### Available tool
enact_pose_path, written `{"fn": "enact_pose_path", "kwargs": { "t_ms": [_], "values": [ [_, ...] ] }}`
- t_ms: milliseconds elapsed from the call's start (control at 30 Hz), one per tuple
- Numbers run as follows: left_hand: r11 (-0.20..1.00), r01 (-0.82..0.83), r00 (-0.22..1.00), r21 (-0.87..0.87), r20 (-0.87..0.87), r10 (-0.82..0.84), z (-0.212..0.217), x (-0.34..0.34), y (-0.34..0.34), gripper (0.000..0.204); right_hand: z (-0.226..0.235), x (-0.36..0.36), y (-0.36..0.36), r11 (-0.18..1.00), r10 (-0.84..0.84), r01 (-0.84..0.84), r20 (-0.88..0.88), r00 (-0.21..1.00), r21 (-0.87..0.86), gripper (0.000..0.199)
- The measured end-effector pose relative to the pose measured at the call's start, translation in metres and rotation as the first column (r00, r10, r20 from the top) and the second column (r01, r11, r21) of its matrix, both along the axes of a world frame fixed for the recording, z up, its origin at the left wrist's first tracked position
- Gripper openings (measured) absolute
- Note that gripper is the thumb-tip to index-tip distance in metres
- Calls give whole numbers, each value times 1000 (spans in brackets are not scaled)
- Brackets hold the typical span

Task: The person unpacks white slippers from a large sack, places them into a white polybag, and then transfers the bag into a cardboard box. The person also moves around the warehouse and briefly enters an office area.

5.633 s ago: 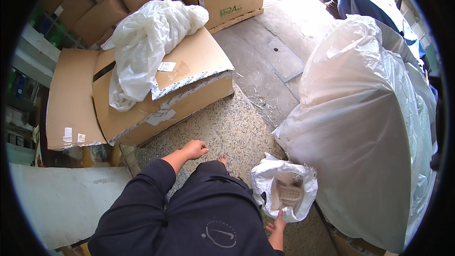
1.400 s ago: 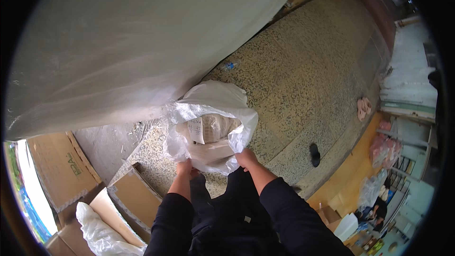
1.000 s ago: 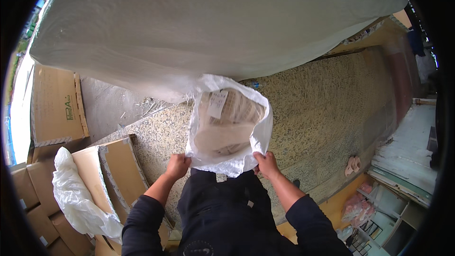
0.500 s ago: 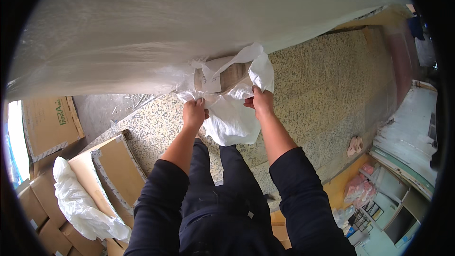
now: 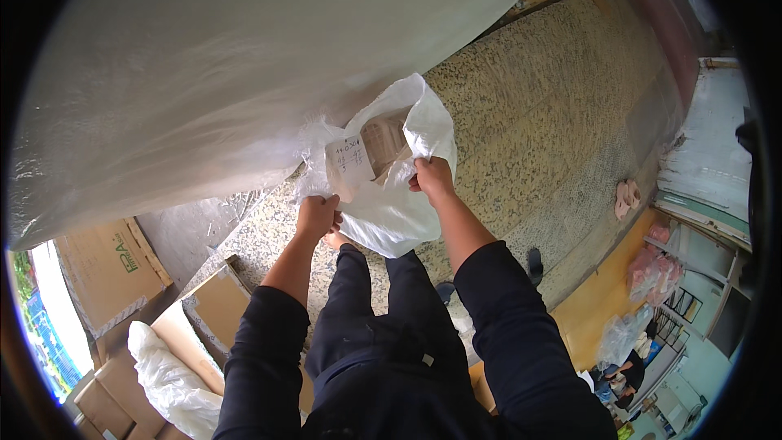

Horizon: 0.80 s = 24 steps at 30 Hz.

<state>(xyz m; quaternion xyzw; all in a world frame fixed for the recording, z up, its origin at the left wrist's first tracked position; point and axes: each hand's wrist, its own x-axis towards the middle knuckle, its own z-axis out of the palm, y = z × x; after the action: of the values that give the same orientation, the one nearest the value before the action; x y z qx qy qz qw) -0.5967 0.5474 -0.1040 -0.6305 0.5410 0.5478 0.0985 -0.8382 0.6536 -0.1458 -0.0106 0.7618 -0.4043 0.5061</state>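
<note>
A white woven sack (image 5: 391, 232) hangs in front of my legs with its mouth spread wide. My left hand (image 5: 318, 217) is closed on the near left part of its rim. At the right side of the mouth, my right hand (image 5: 432, 179) pinches the rim. Inside, brown wrapped contents (image 5: 384, 143) show, but I cannot make out their kind. Against them on the left lies a pale paper tag (image 5: 349, 161) with handwriting. The lower part of the contents is hidden by the sack.
A large plastic-wrapped bulk (image 5: 204, 73) fills the upper left, beside the sack. Cardboard boxes (image 5: 114, 277) and a bundle of white plastic (image 5: 167, 367) stand at lower left. Pink slippers (image 5: 627, 198) lie on the speckled floor (image 5: 554, 130) near shelving (image 5: 700, 301). Another person (image 5: 629, 376) appears at lower right.
My view has turned, and the sack's mouth has spread wider. More of the paper tag and brown contents shows. Both hands keep their hold on the rim.
</note>
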Motion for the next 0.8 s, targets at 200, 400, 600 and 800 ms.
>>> {"fn": "enact_pose_path", "kwargs": {
  "t_ms": [200, 400, 600, 800],
  "values": [
    [580, 382, 920, -720, 232, -317, 37, -24, -6, 56, 8, 19, 69, 990, 140, -141, -162, 977, 4, 28],
    [782, 551, 832, -291, 259, -490, -17, -112, -45, 61, 17, 55, 136, 973, 228, -229, -373, 900, 41, 26],
    [951, 34, 990, -307, -123, -75, -10, 22, 15, 31, 58, 28, 152, 581, -726, 757, 230, 648, -298, 28],
    [909, -409, 894, -74, -231, 384, 33, 62, 72, 28, 102, 2, 125, 786, -505, 540, 191, 842, -301, 17]
  ]
}}
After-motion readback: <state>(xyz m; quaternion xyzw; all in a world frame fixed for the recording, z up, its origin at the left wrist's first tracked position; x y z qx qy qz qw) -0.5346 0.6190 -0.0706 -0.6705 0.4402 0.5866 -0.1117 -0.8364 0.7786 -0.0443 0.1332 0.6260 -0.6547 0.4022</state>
